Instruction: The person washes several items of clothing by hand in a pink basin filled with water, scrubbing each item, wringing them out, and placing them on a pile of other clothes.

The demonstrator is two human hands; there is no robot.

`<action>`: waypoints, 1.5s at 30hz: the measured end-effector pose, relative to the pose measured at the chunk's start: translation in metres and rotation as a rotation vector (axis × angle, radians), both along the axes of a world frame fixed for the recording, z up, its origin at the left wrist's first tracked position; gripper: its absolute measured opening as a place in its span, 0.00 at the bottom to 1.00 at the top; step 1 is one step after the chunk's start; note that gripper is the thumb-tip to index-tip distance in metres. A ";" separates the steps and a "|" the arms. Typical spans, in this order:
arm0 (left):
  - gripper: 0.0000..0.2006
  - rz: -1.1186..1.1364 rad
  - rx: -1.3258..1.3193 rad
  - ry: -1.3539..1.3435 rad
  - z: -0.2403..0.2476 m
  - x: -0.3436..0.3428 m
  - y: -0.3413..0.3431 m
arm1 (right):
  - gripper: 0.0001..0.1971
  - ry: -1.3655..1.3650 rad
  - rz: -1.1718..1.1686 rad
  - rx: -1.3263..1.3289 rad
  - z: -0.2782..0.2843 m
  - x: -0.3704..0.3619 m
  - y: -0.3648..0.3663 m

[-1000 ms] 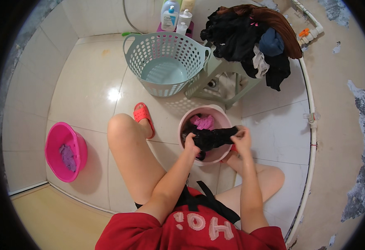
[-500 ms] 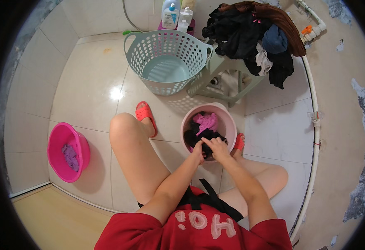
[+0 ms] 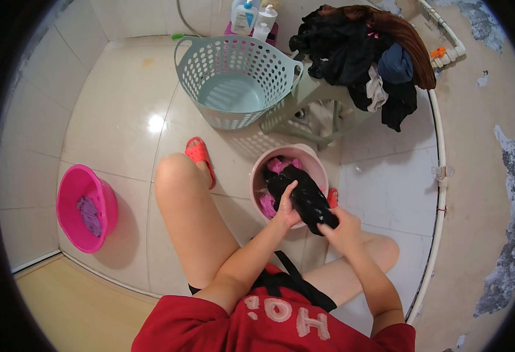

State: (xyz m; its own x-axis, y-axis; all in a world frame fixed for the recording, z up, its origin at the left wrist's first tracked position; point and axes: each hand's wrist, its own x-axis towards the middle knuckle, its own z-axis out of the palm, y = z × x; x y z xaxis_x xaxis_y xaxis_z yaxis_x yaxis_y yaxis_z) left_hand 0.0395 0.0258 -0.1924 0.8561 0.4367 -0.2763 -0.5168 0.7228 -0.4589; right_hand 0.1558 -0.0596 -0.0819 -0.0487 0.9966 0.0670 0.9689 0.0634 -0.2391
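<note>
Nearest, the right hand (image 3: 341,230) is closed around the lower end of a wet-looking black garment (image 3: 307,196); the left hand (image 3: 290,208), half open with its thumb on top, supports the garment's near-left edge, presumably to steady it, fingers partly hidden. The garment's long axis slants from far left, over the light pink basin (image 3: 312,164), to near right beyond the rim, mostly above the basin perhaps to catch drips. Pink cloth (image 3: 267,203) lies inside. Farther off, a perforated basket (image 3: 232,92) stands beside a stool (image 3: 323,89) heaped with dark clothes (image 3: 345,58)
</note>
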 end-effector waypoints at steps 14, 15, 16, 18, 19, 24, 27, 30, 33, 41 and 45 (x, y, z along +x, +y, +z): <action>0.21 0.000 -0.005 0.044 -0.038 0.012 0.018 | 0.16 2.186 -1.086 -0.589 -0.069 -0.009 0.001; 0.23 -0.031 -0.028 0.217 -0.030 0.012 0.021 | 0.20 1.999 -0.951 -0.590 -0.064 0.000 -0.002; 0.23 -0.037 -0.029 0.214 -0.032 0.014 0.022 | 0.20 1.998 -0.956 -0.584 -0.064 -0.001 -0.004; 0.23 -0.106 -0.063 0.282 -0.037 0.018 0.023 | 0.25 1.145 -0.769 0.043 -0.066 -0.012 -0.011; 0.22 -0.147 -0.091 0.339 -0.027 0.014 0.025 | 0.35 0.809 -0.631 0.114 -0.061 -0.023 -0.017; 0.19 -0.156 -0.133 0.404 -0.035 0.015 0.018 | 0.41 -0.111 -0.238 0.145 -0.079 -0.047 0.001; 0.11 -0.093 -0.122 0.332 -0.041 0.013 0.017 | 0.36 0.091 -0.277 0.132 -0.104 -0.009 0.008; 0.09 -0.119 0.011 0.357 -0.024 0.013 0.015 | 0.29 0.340 -0.319 -0.089 -0.074 0.007 0.017; 0.11 -0.064 0.146 0.373 -0.035 0.017 0.007 | 0.23 0.660 -0.295 -0.358 -0.061 0.028 0.021; 0.19 -0.063 0.298 0.197 -0.004 0.006 0.011 | 0.21 1.885 -0.626 -1.207 -0.051 0.024 0.020; 0.21 -0.100 0.243 0.123 0.003 0.008 0.009 | 0.20 2.553 -0.342 -1.232 -0.072 -0.001 -0.002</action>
